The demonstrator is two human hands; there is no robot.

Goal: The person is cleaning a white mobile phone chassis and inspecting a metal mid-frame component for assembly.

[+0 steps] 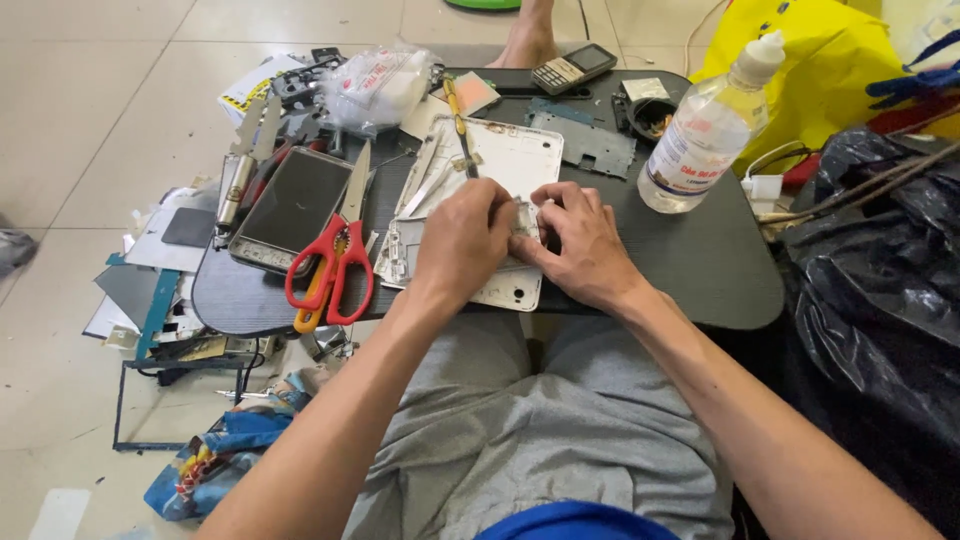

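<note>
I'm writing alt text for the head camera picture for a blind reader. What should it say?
Both hands, left hand and right hand, press on a small part on an opened white tablet shell lying on a dark lap table. Red-handled scissors, a dark screen panel and a clear liquid bottle lie around it.

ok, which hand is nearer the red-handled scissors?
Left. The left hand sits just right of the scissors; the right hand is farther right, beyond the left.
</note>
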